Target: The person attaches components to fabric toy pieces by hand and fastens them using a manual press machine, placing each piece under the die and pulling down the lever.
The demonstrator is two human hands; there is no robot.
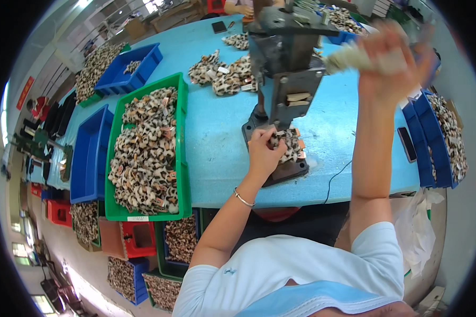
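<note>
A dark metal hand press stands on the blue-topped table in front of me. My left hand, a bangle on its wrist, pinches a small black, white and tan spotted plush piece on the press's base, right below its ram. Pinkish tabs stick out from the plush's right side. Raised at the upper right, my right hand is blurred by motion. It grips the press's lever, which is wrapped in pale cloth. The left fingertips partly cover the plush.
Left of the press, a green crate is heaped with spotted plush pieces, beside a blue crate. More plush pieces lie behind the press. At the right edge are a phone and blue bins. A thin cable crosses the table's front edge.
</note>
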